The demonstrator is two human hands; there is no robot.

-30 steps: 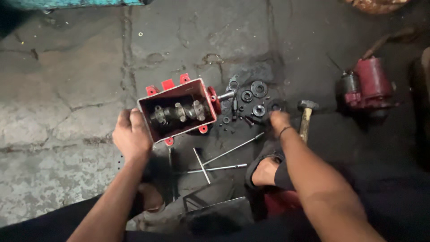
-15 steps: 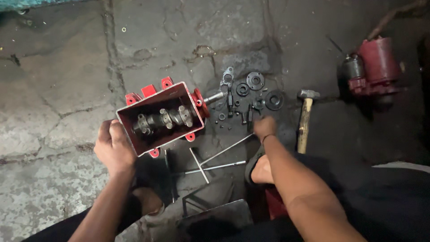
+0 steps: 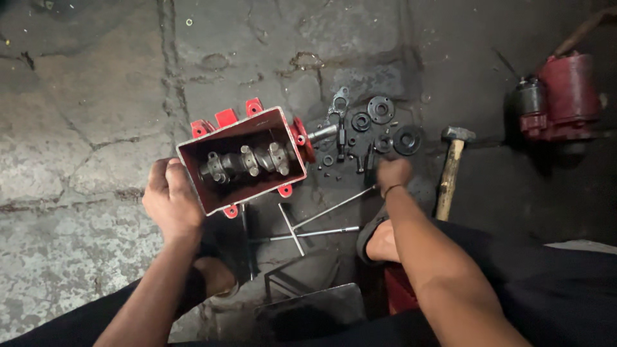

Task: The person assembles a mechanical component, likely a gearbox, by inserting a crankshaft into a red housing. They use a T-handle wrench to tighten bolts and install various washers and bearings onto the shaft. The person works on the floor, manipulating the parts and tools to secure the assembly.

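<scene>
A red metal crankcase box (image 3: 239, 160) sits open-topped on the stone floor, with a dark crankshaft (image 3: 244, 162) lying inside and its shaft end sticking out to the right. My left hand (image 3: 170, 199) grips the box's near left corner. My right hand (image 3: 392, 173) reaches down among small black parts (image 3: 379, 128), such as round flanges, washers and bolts, spread on the oily floor. Its fingers are curled and blurred; whether they hold a piece is not visible.
A hammer with a wooden handle (image 3: 450, 170) lies right of my right hand. Long T-handle wrenches (image 3: 315, 222) lie crossed in front of the box. A red pump or motor body (image 3: 559, 96) stands at the far right. My sandalled feet rest below.
My right hand has drawn back from the far black parts toward me, to the near edge of the pile. The left hand has kept its grip on the box.
</scene>
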